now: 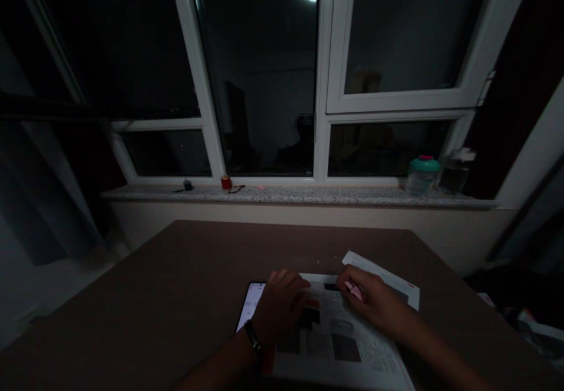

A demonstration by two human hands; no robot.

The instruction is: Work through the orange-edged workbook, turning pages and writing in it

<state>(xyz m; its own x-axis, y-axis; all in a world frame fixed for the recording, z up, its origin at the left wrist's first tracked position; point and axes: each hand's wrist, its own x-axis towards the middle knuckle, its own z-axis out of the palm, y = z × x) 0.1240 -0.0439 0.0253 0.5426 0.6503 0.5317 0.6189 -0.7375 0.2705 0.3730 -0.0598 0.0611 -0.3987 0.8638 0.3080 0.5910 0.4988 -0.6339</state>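
A printed sheet (337, 326) with text and dark pictures lies on the brown table in front of me. My left hand (284, 300) rests on its left part, fingers stretched out, with a dark band (252, 338) on the wrist. On the upper right of the sheet, my right hand (363, 291) is closed around a small pink object (353, 289). Its exact kind and its tip are hidden by the fingers. A lit phone (249, 306) lies to the left, partly covered by my left hand and forearm.
Another printed paper (396, 282) lies beyond my right hand. Tiny scraps dot the table (211, 256). On the granite sill (308, 194) stand a green-lidded jar (422, 174), a clear bottle (458, 170), a red jar (226, 182) and a small dark bottle (188, 185).
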